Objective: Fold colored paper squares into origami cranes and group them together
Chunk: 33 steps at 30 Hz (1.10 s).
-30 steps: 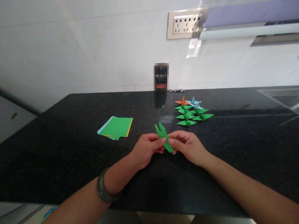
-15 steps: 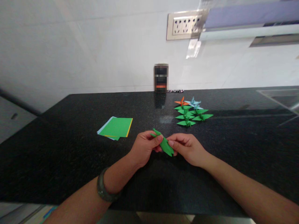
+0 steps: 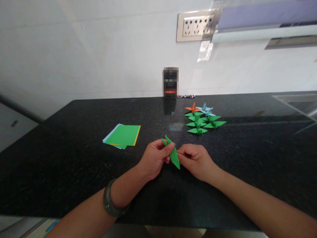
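Note:
A piece of folded green paper (image 3: 174, 158), long and pointed, is held over the near middle of the counter. My left hand (image 3: 156, 159) pinches it between thumb and fingers, with two narrow tips sticking up past the thumb. At its right side, the closed fingertips of my right hand (image 3: 198, 162) grip the paper, and the exact part between them is hidden. Beyond my right hand stand several folded paper cranes: green ones (image 3: 198, 131), an orange one (image 3: 192, 108) and light blue ones (image 3: 205, 108).
On the left lies a stack of square paper (image 3: 123, 134), green on top with yellow and light blue edges showing. A blurred dark upright object (image 3: 170, 82) stands against the tiled wall, a beaded string (image 3: 187, 97) beside it. The black counter (image 3: 74, 165) carries everything.
The folded green paper has turned steeper, and its lower end now shows one point. My right fingers have shifted from its lower end to its right side; my left hand keeps its pinch.

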Available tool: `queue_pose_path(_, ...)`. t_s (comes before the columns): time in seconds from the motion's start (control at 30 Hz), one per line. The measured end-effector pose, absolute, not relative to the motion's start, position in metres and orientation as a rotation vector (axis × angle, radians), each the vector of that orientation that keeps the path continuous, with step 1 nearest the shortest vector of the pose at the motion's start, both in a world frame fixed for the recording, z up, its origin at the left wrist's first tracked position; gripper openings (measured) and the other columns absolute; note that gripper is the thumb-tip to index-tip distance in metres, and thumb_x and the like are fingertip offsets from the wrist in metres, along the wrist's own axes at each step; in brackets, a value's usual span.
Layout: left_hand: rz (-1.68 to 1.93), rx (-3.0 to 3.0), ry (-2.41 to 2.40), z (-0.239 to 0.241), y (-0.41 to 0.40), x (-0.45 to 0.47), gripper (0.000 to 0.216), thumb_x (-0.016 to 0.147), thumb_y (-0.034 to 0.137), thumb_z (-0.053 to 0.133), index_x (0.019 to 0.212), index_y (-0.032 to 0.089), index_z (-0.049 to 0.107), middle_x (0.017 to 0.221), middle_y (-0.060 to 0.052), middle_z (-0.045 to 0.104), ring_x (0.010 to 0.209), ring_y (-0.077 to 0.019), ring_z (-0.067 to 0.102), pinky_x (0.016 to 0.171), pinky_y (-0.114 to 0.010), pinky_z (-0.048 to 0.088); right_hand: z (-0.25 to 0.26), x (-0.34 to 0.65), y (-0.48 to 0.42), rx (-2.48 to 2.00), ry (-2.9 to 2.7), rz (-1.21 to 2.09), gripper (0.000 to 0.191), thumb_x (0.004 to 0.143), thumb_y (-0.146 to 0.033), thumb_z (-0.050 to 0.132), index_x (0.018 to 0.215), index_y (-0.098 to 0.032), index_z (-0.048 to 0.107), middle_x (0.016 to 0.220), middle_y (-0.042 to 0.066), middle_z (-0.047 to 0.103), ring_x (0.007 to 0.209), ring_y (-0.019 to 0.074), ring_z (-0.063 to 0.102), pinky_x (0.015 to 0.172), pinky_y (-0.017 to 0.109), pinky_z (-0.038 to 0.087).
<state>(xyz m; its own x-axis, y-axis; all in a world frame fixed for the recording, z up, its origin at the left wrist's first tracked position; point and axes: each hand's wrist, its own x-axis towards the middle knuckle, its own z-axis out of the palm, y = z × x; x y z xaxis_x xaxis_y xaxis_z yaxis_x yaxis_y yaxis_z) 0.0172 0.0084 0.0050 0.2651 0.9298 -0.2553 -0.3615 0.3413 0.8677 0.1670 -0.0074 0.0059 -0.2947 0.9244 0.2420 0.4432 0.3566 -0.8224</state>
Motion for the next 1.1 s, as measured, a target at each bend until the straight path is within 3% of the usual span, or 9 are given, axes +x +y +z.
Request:
queue_pose_path(0.27, 0.996, 0.893, 0.887, 0.002, 0.006, 0.02, 0.031, 0.066, 0.037, 0.069, 0.064, 0.014, 0.048, 0.041, 0.008, 0.044, 0.034, -0.0024, 0.035, 0.036, -0.016, 0.026, 0.007, 0.163, -0.011, -1.228, -1.827, 0.881, 0.022, 0.075, -0.02, 0.053, 0.055, -0.014, 0.059, 0.051, 0.0, 0.056, 0.048, 0.0078, 0.048, 0.048, 0.019, 0.036)
queue_pose_path(0.5, 1.039, 1.075, 0.991, 0.0, 0.004, 0.022, 0.03, 0.076, 0.041, 0.057, 0.067, 0.018, 0.04, 0.042, 0.009, 0.042, 0.032, -0.0038, 0.035, 0.032, -0.016, 0.025, 0.009, 0.159, -0.012, -1.196, -1.644, 1.303, 0.026, 0.078, -0.025, 0.046, 0.06, -0.015, 0.061, 0.049, -0.002, 0.053, 0.04, 0.0054, 0.04, 0.04, 0.017, 0.032)
queue_pose_path(0.73, 1.115, 1.154, 1.02, 0.002, 0.005, 0.021, 0.028, 0.075, 0.035, 0.06, 0.063, 0.017, 0.043, 0.046, 0.007, 0.046, 0.039, -0.0047, 0.04, 0.039, -0.017, 0.032, 0.005, 0.159, -0.01, -1.232, -1.655, 1.317, 0.023, 0.073, -0.033, 0.055, 0.057, -0.016, 0.053, 0.047, -0.005, 0.045, 0.04, 0.0051, 0.036, 0.038, 0.018, 0.026)
queue_pose_path(1.1, 1.105, 1.097, 0.986, 0.002, 0.007, 0.016, 0.026, 0.07, 0.038, 0.065, 0.065, 0.012, 0.064, 0.043, 0.004, 0.045, 0.041, -0.0047, 0.036, 0.043, -0.02, 0.025, 0.004, 0.175, -0.005, -1.234, -1.871, 1.179, 0.028, 0.078, -0.03, 0.051, 0.054, -0.015, 0.05, 0.047, -0.005, 0.041, 0.044, 0.0061, 0.036, 0.042, 0.019, 0.027)
